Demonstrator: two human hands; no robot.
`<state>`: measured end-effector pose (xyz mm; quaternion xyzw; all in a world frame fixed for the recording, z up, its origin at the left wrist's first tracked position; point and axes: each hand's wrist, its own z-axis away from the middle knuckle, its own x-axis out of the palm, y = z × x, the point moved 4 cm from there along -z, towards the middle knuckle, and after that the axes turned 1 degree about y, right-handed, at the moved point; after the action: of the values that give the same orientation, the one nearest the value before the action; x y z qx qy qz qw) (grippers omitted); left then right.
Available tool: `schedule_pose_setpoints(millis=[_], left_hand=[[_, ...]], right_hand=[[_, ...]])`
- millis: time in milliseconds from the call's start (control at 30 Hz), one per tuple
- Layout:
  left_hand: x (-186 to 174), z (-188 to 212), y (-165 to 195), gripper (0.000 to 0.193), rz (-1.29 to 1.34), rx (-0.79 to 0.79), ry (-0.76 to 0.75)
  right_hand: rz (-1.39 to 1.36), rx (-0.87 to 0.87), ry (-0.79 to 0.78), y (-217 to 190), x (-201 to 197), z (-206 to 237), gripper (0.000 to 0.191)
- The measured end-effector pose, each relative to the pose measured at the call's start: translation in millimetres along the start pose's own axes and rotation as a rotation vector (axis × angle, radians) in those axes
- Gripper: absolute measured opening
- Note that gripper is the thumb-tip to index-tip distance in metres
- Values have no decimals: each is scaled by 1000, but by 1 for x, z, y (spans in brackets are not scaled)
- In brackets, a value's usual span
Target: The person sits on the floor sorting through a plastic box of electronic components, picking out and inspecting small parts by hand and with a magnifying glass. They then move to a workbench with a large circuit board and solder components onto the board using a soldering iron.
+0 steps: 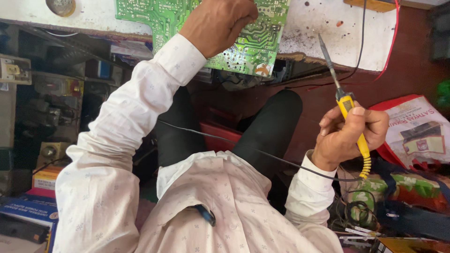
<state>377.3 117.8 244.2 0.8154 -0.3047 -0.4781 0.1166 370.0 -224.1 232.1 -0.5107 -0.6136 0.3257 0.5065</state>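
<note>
At twelve o'clock the left hand (219, 23) closes its fingers on the green circuit board (243, 47) lying on the white bench (323, 33); it looks light, stiff, fragile, best held by edges. At three o'clock the right hand (349, 133) grips the yellow soldering iron (346, 105).

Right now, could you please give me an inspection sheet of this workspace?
Surface: white bench top, speckled with dark marks.
Job's things: green circuit board on the bench edge; yellow-handled soldering iron, tip raised off the board.
Clutter: boxes on the left; printed red bag on the right.
Grippers: left hand rests on the board; right hand grips the iron's handle.
Cables: black cord crosses the lap from the iron; red wire on the bench.
Surroundings: crowded shelves at left.
</note>
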Motion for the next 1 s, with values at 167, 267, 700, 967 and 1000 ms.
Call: schedule_pose_setpoints(millis=[167,267,700,967,1000], left_hand=[[1,1,-3,6,-6,10,-10],[0,2,-3,6,-26,29,7],[2,2,-5,4,-22,10,17],[4,1,-5,3,-7,-15,13],[4,1,-4,3,-3,-10,13]], right_hand=[[28,32,-40,-1,12,5,23],[92,64,-84,3,21,7,24],[48,135,-260,24,61,15,20],[8,176,-256,35,71,15,21],[2,183,-252,36,71,14,21]])
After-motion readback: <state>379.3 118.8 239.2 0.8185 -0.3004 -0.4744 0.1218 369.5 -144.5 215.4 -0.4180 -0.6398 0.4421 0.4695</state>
